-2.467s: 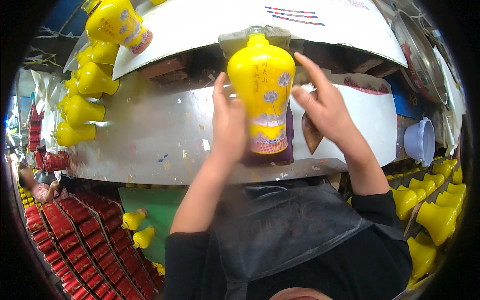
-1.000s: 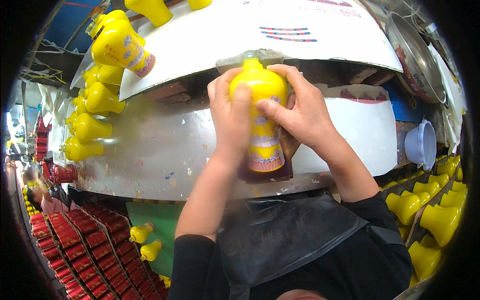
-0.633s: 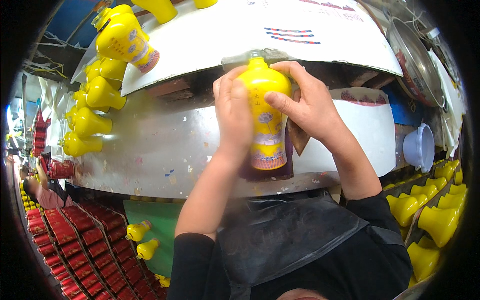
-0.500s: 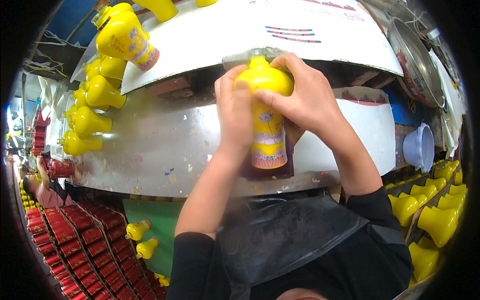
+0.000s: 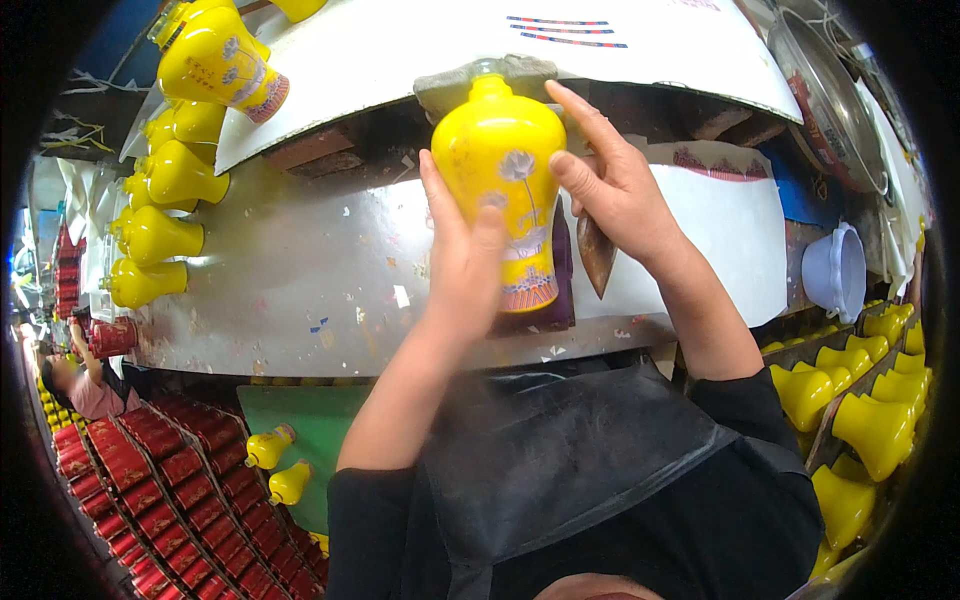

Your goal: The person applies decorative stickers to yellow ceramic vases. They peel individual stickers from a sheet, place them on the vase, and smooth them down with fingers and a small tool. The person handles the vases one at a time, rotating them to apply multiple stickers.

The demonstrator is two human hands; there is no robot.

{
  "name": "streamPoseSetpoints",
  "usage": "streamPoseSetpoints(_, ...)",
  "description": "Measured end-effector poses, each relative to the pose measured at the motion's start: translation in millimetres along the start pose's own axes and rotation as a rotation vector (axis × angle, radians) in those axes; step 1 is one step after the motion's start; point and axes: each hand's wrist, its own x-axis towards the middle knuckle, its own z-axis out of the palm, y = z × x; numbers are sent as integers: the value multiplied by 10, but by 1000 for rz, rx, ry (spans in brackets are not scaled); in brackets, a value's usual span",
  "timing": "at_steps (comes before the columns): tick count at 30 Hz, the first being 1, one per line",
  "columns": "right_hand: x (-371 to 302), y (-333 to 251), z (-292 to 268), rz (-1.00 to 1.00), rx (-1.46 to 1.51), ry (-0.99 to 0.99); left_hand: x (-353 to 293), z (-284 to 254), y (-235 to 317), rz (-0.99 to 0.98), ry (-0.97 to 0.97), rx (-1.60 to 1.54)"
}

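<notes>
A glossy yellow bottle with a clear neck, purple flower pictures and a patterned foot band lies on a dark purple pad, neck pointing away from me. My left hand grips its left side, thumb on top. My right hand is at the right side, index finger stretched out and thumb near the bottle's wall. From under that palm sticks a brown, pointed, flat piece, apparently held by the curled lower fingers, which are hidden. A grey folded cloth lies behind the bottle's neck.
Three narrow dark strips lie on the white board beyond. Patterned sheets are at the right, beside a pale blue basin. A decorated yellow bottle and plain ones line the left. Red boxes and another person are lower left.
The bottle has turned, showing more of its flower picture. My right hand has shifted right and loosened from the shoulder; my left has slid lower. The brown piece shows more.
</notes>
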Motion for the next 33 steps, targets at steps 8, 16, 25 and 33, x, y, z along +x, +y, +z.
streamPoseSetpoints(8,-163,135,-38,-59,-117,-32,-52,-8,-49,-88,-49,-233)
streamPoseSetpoints(16,-215,254,60,53,18,-119,-38,18,-84,-67,-57,-223)
streamPoseSetpoints(25,-199,384,113,34,93,-1,-2,41,-12,-144,-29,-162)
streamPoseSetpoints(33,-36,176,-327,168,509,27,-17,25,-17,-139,-30,-164)
